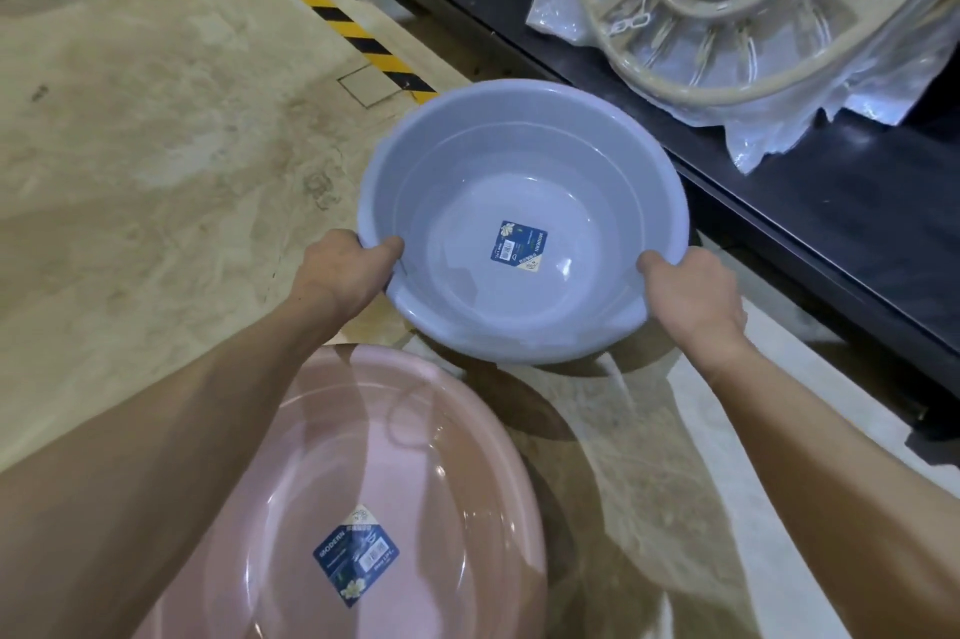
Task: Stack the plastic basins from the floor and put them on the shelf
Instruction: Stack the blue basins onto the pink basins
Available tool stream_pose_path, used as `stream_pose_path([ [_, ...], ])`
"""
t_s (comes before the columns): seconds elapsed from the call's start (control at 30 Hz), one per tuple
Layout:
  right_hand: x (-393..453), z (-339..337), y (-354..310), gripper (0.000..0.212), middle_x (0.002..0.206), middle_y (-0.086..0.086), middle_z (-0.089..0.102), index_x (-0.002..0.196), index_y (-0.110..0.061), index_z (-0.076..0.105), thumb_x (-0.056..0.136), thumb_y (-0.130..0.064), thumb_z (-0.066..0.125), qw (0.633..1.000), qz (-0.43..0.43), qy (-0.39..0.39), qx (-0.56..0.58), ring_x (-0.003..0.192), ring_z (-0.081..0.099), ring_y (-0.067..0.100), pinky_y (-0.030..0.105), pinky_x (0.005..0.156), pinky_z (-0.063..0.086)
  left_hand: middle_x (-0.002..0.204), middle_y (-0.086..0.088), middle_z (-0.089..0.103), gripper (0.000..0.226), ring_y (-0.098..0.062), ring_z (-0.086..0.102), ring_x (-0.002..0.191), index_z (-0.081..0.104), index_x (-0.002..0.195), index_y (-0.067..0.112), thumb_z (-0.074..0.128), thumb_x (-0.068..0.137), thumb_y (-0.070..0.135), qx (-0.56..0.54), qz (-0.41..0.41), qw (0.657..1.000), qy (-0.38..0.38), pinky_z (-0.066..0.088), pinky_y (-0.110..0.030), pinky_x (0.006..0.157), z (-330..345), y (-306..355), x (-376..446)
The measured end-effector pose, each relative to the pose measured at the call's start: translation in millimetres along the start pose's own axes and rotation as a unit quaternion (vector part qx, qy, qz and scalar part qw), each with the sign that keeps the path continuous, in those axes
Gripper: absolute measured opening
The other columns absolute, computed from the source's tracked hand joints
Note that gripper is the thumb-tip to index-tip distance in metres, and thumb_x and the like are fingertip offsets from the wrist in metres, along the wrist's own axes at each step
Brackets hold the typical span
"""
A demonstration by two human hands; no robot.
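1. Two hands hold one basin: left hand (345,269) grips the near-left rim of the blue-grey basin (467,160), thumb hooked over the rim, other fingers hidden under it.
2. Right hand (693,292) grips the near-right rim the same way, thumb inside, fingers curled underneath.
3. Blue-grey basin is upright and tilted slightly, held above the floor (156,144); its shadow falls on the floor below. A dark blue label (522,247) sits on its inner bottom.
4. Pink basin (415,430) is near the person, lower left, partly covered by the left forearm; it has a dark label (356,555) inside. It is apart from the blue-grey basin.
5. Black shelf (831,222) runs along the right, just beyond the blue-grey basin.
6. Plastic-wrapped beige rack (727,14) lies on the shelf.
7. Yellow-black striped tape (332,14) crosses the floor at upper left.
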State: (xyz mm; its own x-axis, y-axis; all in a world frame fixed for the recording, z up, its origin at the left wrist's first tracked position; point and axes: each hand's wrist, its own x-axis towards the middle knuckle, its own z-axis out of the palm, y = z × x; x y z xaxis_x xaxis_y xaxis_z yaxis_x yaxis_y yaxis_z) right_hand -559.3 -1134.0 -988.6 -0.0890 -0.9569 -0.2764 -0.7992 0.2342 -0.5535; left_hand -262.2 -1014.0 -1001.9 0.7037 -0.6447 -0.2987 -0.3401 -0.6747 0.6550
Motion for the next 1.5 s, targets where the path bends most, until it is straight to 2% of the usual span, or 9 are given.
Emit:
stream_pose_path([
  [0.2, -26.9, -33.0, -46.1, 0.046, 0.115, 0.014, 0.069, 0.11, -0.011, 0.065, 0.081, -0.043, 0.051, 0.999, -0.028, 0.011, 0.025, 0.1, 0.065, 0.041, 0.049, 0.095, 0.052, 0.061, -0.002, 0.061, 0.039, -0.02, 0.057, 0.055, 0.063, 0.063, 0.014, 0.055, 0.069, 0.051, -0.014, 0.013, 0.998, 0.054, 0.036, -0.03, 0.048, -47.3, 7.1, -22.4],
  [0.33, -53.2, -47.2, -73.4, 0.036, 0.104, 0.011, 0.067, 0.101, -0.013, 0.064, 0.084, -0.041, 0.05, 0.996, -0.082, 0.021, 0.014, 0.09, 0.059, 0.038, 0.04, 0.078, 0.045, 0.059, -0.006, 0.059, 0.041, -0.026, 0.053, 0.052, 0.061, 0.059, 0.011, 0.055, 0.067, 0.051, -0.029, 0.013, 0.996, 0.082, 0.038, -0.032, 0.049, -91.1, 2.6, -49.9],
  [0.5, -101.3, -47.0, -102.6, 0.037, 0.099, 0.01, 0.065, 0.103, -0.012, 0.065, 0.086, -0.043, 0.052, 0.991, -0.136, 0.0, -0.001, 0.084, 0.058, 0.035, 0.036, 0.068, 0.04, 0.057, -0.005, 0.058, 0.04, -0.024, 0.052, 0.051, 0.06, 0.059, 0.012, 0.054, 0.067, 0.051, -0.034, -0.003, 0.991, 0.13, 0.037, -0.032, 0.049, -150.5, -21.5, -99.6],
  [0.63, -148.3, -38.8, -110.1, 0.036, 0.104, 0.013, 0.066, 0.102, -0.013, 0.065, 0.086, -0.042, 0.054, 0.985, -0.169, -0.032, 0.005, 0.092, 0.062, 0.039, 0.044, 0.083, 0.052, 0.053, -0.004, 0.056, 0.04, -0.026, 0.05, 0.049, 0.059, 0.055, 0.012, 0.056, 0.066, 0.05, -0.04, -0.027, 0.987, 0.156, 0.037, -0.032, 0.05, -185.2, -57.3, -152.9],
  [0.7, -169.9, -34.1, -103.5, 0.031, 0.097, 0.011, 0.064, 0.096, -0.016, 0.064, 0.085, -0.042, 0.053, 0.983, -0.18, -0.039, -0.008, 0.088, 0.06, 0.038, 0.041, 0.078, 0.048, 0.053, -0.003, 0.056, 0.041, -0.026, 0.05, 0.049, 0.059, 0.055, 0.012, 0.055, 0.066, 0.051, -0.037, -0.042, 0.986, 0.155, 0.037, -0.032, 0.05, -194.3, -74.9, -180.0],
  [0.8, -197.5, -28.9, -87.7, 0.03, 0.091, 0.008, 0.062, 0.092, -0.018, 0.064, 0.083, -0.044, 0.051, 0.98, -0.191, -0.049, -0.025, 0.084, 0.056, 0.037, 0.039, 0.075, 0.041, 0.058, -0.004, 0.061, 0.044, -0.025, 0.055, 0.052, 0.063, 0.06, 0.011, 0.053, 0.066, 0.054, -0.027, -0.076, 0.985, 0.15, 0.039, -0.031, 0.051, -198.6, -99.7, -219.7],
  [0.93, -220.2, -29.0, -65.5, 0.031, 0.083, 0.004, 0.062, 0.085, -0.018, 0.061, 0.079, -0.046, 0.049, 0.978, -0.197, -0.059, -0.025, 0.077, 0.057, 0.035, 0.039, 0.073, 0.042, 0.06, -0.004, 0.062, 0.046, -0.023, 0.057, 0.053, 0.064, 0.062, 0.011, 0.053, 0.067, 0.055, -0.019, -0.107, 0.985, 0.134, 0.037, -0.03, 0.049, -191.8, -118.8, -260.6],
  [1.3, -237.0, -4.6, 6.5, 0.032, 0.083, 0.003, 0.063, 0.084, -0.02, 0.06, 0.077, -0.048, 0.045, 0.974, -0.203, -0.058, -0.085, 0.081, 0.059, 0.037, 0.04, 0.075, 0.041, 0.065, -0.005, 0.062, 0.05, -0.027, 0.056, 0.058, 0.061, 0.066, 0.01, 0.051, 0.074, 0.058, 0.019, -0.159, 0.983, 0.085, 0.039, -0.032, 0.054, -138.1, -172.3, -301.1],
  [1.5, -242.7, 13.7, 36.4, 0.031, 0.087, 0.006, 0.064, 0.084, -0.021, 0.062, 0.079, -0.048, 0.048, 0.97, -0.182, -0.096, -0.132, 0.082, 0.058, 0.037, 0.04, 0.075, 0.04, 0.068, -0.006, 0.063, 0.049, -0.028, 0.058, 0.06, 0.059, 0.065, 0.01, 0.051, 0.077, 0.057, 0.048, -0.194, 0.978, 0.064, 0.039, -0.032, 0.054, -118.5, -195.8, -318.5],
])
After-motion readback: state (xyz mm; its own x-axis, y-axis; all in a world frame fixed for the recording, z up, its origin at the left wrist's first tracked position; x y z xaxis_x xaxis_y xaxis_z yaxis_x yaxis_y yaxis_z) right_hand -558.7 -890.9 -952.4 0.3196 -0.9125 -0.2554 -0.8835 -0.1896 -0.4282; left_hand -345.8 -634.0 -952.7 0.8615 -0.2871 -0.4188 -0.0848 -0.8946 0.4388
